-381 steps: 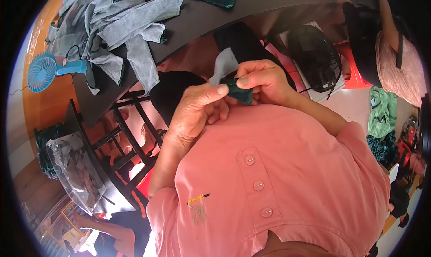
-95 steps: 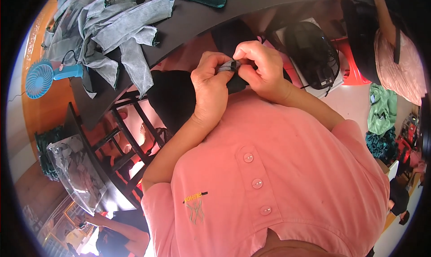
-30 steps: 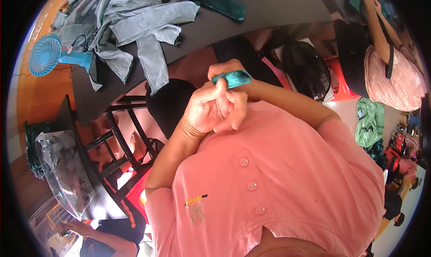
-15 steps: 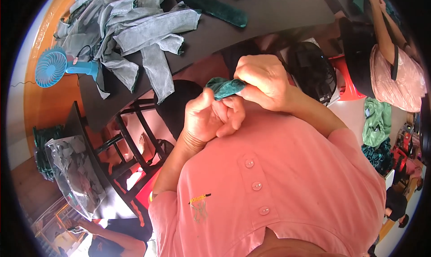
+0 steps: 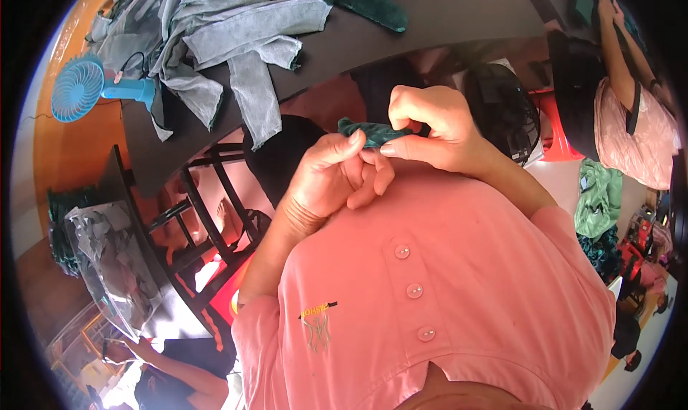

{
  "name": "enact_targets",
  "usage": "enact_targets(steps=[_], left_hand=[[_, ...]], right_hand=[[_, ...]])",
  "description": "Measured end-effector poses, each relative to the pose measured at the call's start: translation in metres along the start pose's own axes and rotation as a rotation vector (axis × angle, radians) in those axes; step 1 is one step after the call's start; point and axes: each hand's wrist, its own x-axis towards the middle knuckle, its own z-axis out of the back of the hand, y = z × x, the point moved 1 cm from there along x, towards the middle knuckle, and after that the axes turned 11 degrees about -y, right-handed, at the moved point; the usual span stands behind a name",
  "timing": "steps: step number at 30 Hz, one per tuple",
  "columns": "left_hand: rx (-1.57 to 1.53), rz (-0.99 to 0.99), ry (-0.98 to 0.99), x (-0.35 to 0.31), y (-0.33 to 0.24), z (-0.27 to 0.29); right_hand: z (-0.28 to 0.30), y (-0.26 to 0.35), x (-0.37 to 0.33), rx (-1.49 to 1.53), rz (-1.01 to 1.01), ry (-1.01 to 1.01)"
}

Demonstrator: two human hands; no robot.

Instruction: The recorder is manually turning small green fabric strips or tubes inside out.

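the small teal cloth piece [image 5: 370, 132] is a dark green-blue scrap with a slightly fuzzy, crumpled surface, bunched into a short narrow strip that runs crosswise in front of my chest. only its top edge and left end show; the rest is hidden behind my fingers. i hold it with both hands just above my pink shirt [image 5: 459, 281], below the near edge of the dark table [image 5: 444, 16]. my left hand [image 5: 337, 180] is closed around the strip's left end, thumb pressed up against the cloth and the other fingers curled into the palm beneath it. my right hand [image 5: 430, 127] grips the right end from above, knuckles arched over it, with thumb and forefinger pinched narrow on the cloth so the fingertips nearly meet those of the left hand. so the strip sits between the two hands, touching both, with the right hand on top and the left below. beyond the table's near edge, on its far left part, lies a heap of grey cloth pieces [image 5: 229, 30], and left of that heap, off the table's left end, stands a small blue fan [image 5: 86, 91]. a longer dark green strip [image 5: 358, 1] lies on the table right of the heap.
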Motion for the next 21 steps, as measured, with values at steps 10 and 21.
enact_targets(steps=[10,21], left_hand=[[0.328,-0.083,0.059,-0.023,-0.009,0.007],[0.467,-0.569,-0.063,-0.041,-0.040,0.013]], right_hand=[[0.013,0.006,0.003,0.448,-0.227,-0.224],[0.078,0.032,0.032,0.413,-0.117,-0.185]])
